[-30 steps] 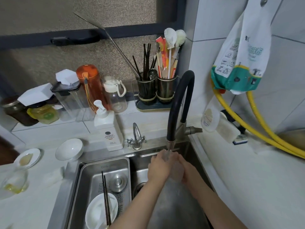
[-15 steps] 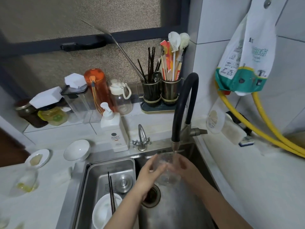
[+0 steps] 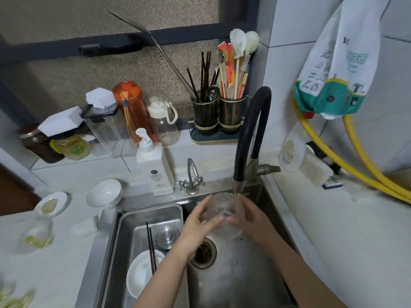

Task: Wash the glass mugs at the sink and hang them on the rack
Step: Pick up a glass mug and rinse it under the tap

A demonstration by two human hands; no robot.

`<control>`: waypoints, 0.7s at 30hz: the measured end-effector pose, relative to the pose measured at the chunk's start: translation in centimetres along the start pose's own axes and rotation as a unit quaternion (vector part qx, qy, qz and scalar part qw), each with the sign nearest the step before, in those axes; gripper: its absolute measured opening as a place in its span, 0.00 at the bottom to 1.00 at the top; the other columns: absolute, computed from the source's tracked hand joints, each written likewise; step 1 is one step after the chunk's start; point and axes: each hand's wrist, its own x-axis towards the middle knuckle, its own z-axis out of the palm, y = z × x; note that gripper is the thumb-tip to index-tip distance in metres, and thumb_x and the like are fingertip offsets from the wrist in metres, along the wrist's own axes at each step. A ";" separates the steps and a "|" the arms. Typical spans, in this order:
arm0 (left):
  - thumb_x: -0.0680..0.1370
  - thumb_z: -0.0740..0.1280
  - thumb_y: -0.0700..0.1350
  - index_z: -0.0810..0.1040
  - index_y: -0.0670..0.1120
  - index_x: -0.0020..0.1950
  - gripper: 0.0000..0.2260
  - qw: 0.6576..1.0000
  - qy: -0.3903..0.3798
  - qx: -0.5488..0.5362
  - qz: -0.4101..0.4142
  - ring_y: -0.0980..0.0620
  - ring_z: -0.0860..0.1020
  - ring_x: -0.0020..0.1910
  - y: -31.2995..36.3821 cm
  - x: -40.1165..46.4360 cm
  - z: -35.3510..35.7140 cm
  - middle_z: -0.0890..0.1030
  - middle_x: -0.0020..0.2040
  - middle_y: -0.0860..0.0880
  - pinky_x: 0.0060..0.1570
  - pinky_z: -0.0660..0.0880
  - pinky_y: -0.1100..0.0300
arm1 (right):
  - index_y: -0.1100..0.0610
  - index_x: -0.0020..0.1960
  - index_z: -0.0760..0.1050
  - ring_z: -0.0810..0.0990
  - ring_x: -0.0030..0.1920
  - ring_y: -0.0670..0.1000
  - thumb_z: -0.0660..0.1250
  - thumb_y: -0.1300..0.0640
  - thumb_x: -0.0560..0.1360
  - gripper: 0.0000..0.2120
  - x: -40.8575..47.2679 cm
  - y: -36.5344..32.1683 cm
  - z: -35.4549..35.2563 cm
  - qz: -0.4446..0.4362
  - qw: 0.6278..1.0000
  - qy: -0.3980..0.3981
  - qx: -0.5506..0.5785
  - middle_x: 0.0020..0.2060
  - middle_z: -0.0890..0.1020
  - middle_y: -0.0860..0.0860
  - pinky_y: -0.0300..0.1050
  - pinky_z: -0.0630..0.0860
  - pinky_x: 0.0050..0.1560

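A clear glass mug [image 3: 223, 210] is held over the steel sink [image 3: 235, 281], right under the black faucet spout [image 3: 239, 185], and water runs onto its rim. My left hand [image 3: 196, 227] grips its left side and my right hand [image 3: 255, 223] cups its right side. Another glass [image 3: 35, 235] with yellowish liquid stands on the counter at far left. No rack is in view.
A steel basin insert [image 3: 133, 221] at left holds a white bowl [image 3: 142, 274], chopsticks and a drain lid. A soap dispenser [image 3: 154, 170], small tap [image 3: 192, 176], bowls, bottles and utensil holders [image 3: 218, 114] line the back. A yellow hose [image 3: 360, 161] crosses the right counter.
The mug has been lifted and turned under the spout between both hands. My view has shifted, so the sink drain now shows below the hands.
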 end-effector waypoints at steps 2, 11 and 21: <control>0.67 0.78 0.50 0.71 0.59 0.67 0.31 1.000 -0.014 -0.007 0.007 0.56 0.75 0.63 0.3 0.3 1.1 0.76 0.64 0.56 0.58 0.76 0.61 | 0.42 0.61 0.74 0.81 0.56 0.45 0.75 0.52 0.70 0.22 -0.2 0.0 -0.8 -0.005 1.000 0.012 -0.013 0.55 0.82 0.45 0.47 0.78 0.57; 0.68 0.74 0.54 0.67 0.60 0.71 0.32 1.000 0.003 -0.007 0.014 0.68 0.70 0.63 0.7 0.7 0.4 0.72 0.63 0.66 0.65 0.69 0.62 | 0.40 0.60 0.75 0.80 0.58 0.45 0.75 0.47 0.67 0.23 1.2 -0.5 -0.2 0.005 1.000 0.008 -0.011 0.57 0.81 0.43 0.55 0.75 0.63; 0.74 0.71 0.49 0.68 0.61 0.68 0.24 0.997 0.040 -0.034 -0.060 0.58 0.73 0.63 -1.0 0.0 1.5 0.74 0.64 0.59 0.64 0.69 0.58 | 0.38 0.51 0.78 0.82 0.51 0.42 0.75 0.53 0.69 0.15 1.0 0.6 0.1 0.048 0.998 0.024 -0.033 0.49 0.84 0.41 0.40 0.78 0.53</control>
